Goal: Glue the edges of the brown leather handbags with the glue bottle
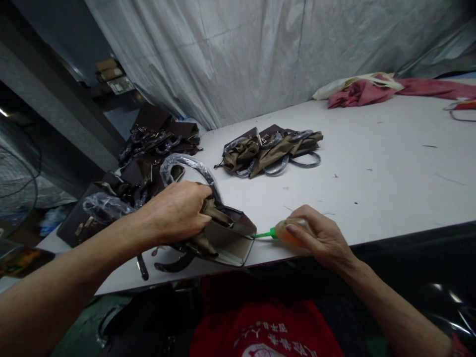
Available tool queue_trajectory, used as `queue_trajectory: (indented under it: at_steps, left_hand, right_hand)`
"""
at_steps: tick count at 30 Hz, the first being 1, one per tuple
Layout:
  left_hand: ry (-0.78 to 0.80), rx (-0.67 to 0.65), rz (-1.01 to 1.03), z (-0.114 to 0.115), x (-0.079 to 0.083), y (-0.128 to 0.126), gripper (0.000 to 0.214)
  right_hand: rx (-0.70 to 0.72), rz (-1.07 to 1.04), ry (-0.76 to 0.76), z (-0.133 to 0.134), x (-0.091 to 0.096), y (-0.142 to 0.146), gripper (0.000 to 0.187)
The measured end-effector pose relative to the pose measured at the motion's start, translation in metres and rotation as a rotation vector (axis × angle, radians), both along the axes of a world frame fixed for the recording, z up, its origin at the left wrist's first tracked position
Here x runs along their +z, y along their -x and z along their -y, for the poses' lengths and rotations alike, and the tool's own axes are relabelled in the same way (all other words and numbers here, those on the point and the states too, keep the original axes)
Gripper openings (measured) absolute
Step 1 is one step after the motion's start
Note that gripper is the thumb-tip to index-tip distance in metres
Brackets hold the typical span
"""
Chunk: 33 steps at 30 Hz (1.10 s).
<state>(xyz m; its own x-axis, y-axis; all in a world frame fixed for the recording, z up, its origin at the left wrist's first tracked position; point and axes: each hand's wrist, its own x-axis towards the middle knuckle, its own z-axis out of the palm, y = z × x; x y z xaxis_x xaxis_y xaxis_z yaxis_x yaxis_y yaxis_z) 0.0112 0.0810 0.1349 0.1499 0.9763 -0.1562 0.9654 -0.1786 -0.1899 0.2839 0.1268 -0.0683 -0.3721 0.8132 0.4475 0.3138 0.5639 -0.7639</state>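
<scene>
On the white counter (pixel 372 168), dark bags (pixel 152 119) sit heaped at the worker's left, a smaller brown bunch of bags (pixel 275 153) farther along, reddish cloth (pixel 362 94) far right, thread scraps (pixel 430 146) scattered between.

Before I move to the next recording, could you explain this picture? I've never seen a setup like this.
There is no machine here, just a person's bare hands, seen by a camera worn on the head and looking forward and down. The left hand grips an open bag by its bunched cloth. The right hand holds a squeeze bottle whose green nozzle points at the bag's edge; I can't tell whether it touches. On the white table lie more bags in the middle, dark bags to the left, and reddish cloth at the far right.
</scene>
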Motion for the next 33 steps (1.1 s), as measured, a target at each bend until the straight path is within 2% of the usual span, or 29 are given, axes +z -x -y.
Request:
queue_trajectory:
  at_steps: [2, 5, 10, 14, 17, 22, 27, 30, 33]
  left_hand:
    - [0.009, 0.027, -0.008, 0.003, -0.001, 0.002, 0.008]
    - [0.019, 0.048, -0.007, 0.008, -0.002, 0.002, 0.008]
    - [-0.001, 0.068, 0.001, 0.012, -0.003, 0.002, 0.009]
    - [0.003, 0.083, 0.016, 0.013, -0.003, 0.003, 0.009]
    - [-0.006, 0.101, 0.021, 0.013, -0.004, 0.003, 0.007]
    - [0.005, 0.123, 0.036, 0.013, -0.005, 0.006, 0.008]
    - [0.039, 0.134, 0.034, 0.016, -0.003, 0.009, 0.01]
    - [0.076, 0.143, 0.036, 0.019, -0.003, 0.011, 0.013]
    - [0.11, 0.155, 0.053, 0.022, -0.003, 0.013, 0.016]
  right_hand:
    - [-0.007, -0.027, 0.053, 0.001, 0.0, 0.001, 0.014]
    - [-0.07, -0.063, 0.03, 0.003, 0.001, 0.004, 0.017]
    - [-0.021, -0.056, 0.124, 0.009, 0.007, 0.008, 0.018]
    - [-0.075, -0.078, 0.117, 0.01, 0.008, 0.008, 0.017]
    - [0.007, -0.051, 0.158, 0.012, 0.007, 0.009, 0.017]
    - [-0.033, -0.078, 0.044, 0.018, 0.001, 0.011, 0.01]
    - [0.07, -0.07, 0.032, 0.026, -0.004, 0.012, 0.007]
    - [-0.001, -0.099, -0.08, 0.029, -0.003, 0.013, 0.009]
    - [0.07, -0.074, -0.045, 0.03, -0.001, 0.014, 0.006]
